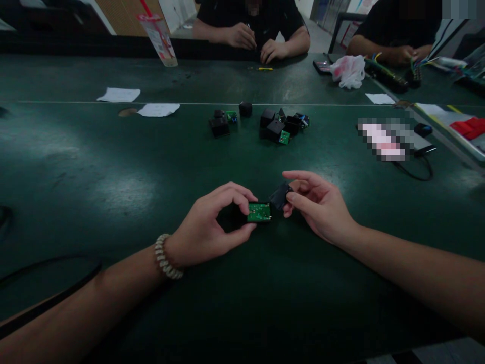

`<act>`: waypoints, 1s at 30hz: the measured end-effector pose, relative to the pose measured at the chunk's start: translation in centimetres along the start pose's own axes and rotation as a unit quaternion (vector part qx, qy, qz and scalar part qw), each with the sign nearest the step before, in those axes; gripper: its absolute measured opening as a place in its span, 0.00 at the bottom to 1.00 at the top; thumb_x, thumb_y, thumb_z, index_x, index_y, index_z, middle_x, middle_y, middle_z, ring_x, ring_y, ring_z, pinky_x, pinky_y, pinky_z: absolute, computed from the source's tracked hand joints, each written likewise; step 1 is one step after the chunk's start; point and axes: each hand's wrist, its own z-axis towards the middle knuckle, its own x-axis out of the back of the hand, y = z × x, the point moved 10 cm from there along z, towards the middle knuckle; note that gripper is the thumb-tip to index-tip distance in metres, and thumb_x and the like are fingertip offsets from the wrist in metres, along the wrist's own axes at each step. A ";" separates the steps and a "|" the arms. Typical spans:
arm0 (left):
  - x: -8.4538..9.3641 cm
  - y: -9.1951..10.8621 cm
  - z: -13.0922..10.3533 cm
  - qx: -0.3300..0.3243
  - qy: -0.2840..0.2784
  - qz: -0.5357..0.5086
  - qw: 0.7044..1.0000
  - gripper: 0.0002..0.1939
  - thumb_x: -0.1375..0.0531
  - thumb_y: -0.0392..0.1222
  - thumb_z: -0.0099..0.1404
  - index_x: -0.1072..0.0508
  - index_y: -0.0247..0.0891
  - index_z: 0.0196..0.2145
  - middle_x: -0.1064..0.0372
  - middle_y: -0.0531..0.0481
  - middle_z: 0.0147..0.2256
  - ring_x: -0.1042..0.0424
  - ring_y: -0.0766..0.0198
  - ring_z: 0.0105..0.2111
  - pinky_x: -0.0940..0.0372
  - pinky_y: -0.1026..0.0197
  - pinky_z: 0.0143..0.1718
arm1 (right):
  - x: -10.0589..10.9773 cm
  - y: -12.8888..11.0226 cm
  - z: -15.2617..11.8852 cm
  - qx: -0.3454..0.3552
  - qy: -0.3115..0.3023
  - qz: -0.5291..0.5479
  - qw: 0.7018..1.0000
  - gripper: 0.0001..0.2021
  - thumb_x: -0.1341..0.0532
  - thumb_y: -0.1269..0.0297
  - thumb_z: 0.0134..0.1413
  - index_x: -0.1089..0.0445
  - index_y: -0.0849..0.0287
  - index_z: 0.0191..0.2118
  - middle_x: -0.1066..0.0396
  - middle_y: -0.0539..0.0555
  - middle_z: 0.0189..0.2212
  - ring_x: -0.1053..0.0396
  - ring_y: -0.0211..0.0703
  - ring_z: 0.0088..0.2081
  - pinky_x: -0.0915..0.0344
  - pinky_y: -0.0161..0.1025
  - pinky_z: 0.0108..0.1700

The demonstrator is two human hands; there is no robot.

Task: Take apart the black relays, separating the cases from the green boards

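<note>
My left hand grips a small black case with a green circuit board showing in its open face, low over the dark green table. Just to the right, my right hand pinches a flat black piece between thumb and fingers, its index finger stretched out above. The black piece is close to the upper right corner of the board; whether they touch is hard to tell. A beaded bracelet is on my left wrist.
Black housings and small green boards lie in loose groups beyond my hands. Paper pieces are at the back left, near a tall cup. A phone-like item with a cable lies right. Two people sit opposite, a plastic bag between them.
</note>
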 end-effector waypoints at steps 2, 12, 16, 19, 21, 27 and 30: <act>0.1 0.0 0.0 0.003 0.001 -0.001 1.000 0.09 0.31 0.32 0.62 0.27 0.40 0.37 0.21 0.44 0.46 0.20 0.57 0.46 0.26 0.54 0.49 | -0.1 0.1 0.0 -0.004 -0.001 0.006 1.000 0.19 0.25 0.65 0.56 0.21 0.51 0.54 0.23 0.46 0.33 0.22 0.36 0.31 0.20 0.35 0.34; 0.0 -0.2 0.1 0.006 -0.005 0.006 1.000 0.09 0.31 0.33 0.63 0.28 0.39 0.38 0.21 0.43 0.46 0.20 0.58 0.45 0.25 0.54 0.48 | 0.3 0.0 0.0 -0.001 0.022 -0.003 1.000 0.13 0.23 0.63 0.56 0.20 0.54 0.46 0.24 0.45 0.28 0.21 0.36 0.29 0.19 0.35 0.33; 0.0 -0.3 -0.1 0.011 0.001 -0.026 1.000 0.10 0.31 0.32 0.62 0.28 0.40 0.37 0.23 0.43 0.47 0.20 0.57 0.47 0.22 0.54 0.49 | 0.4 -0.4 0.0 0.009 0.021 0.004 1.000 0.09 0.23 0.65 0.55 0.18 0.53 0.41 0.17 0.50 0.37 0.18 0.38 0.35 0.17 0.39 0.42; 0.0 -0.7 -0.2 0.037 0.011 -0.086 0.996 0.10 0.32 0.31 0.63 0.29 0.39 0.38 0.26 0.43 0.49 0.20 0.58 0.49 0.20 0.55 0.50 | 0.4 -0.9 -0.1 0.022 0.020 -0.003 1.000 0.06 0.22 0.67 0.53 0.17 0.53 0.37 0.16 0.52 0.43 0.18 0.39 0.41 0.18 0.41 0.48; 0.1 -1.2 -0.2 0.060 0.022 -0.123 0.990 0.10 0.32 0.31 0.63 0.29 0.39 0.39 0.27 0.43 0.49 0.21 0.57 0.50 0.19 0.54 0.50 | 0.5 -1.2 -0.1 0.031 0.028 -0.027 0.999 0.06 0.22 0.67 0.51 0.17 0.53 0.34 0.16 0.52 0.43 0.19 0.41 0.45 0.20 0.42 0.50; 0.5 -2.6 -0.2 0.113 0.039 -0.176 0.977 0.19 0.30 0.32 0.62 0.25 0.38 0.50 0.26 0.42 0.51 0.20 0.56 0.51 0.20 0.51 0.56 | 0.2 -2.4 -0.3 0.044 0.029 -0.101 0.993 0.09 0.21 0.70 0.49 0.15 0.52 0.37 0.17 0.55 0.48 0.19 0.45 0.49 0.19 0.43 0.48; 0.6 -3.0 -0.2 0.141 0.043 -0.186 0.971 0.22 0.29 0.33 0.61 0.24 0.37 0.54 0.25 0.42 0.53 0.20 0.55 0.52 0.23 0.48 0.59 | 0.0 -2.9 -0.4 0.055 0.028 -0.127 0.990 0.11 0.22 0.71 0.49 0.15 0.52 0.39 0.17 0.55 0.49 0.19 0.44 0.47 0.19 0.40 0.45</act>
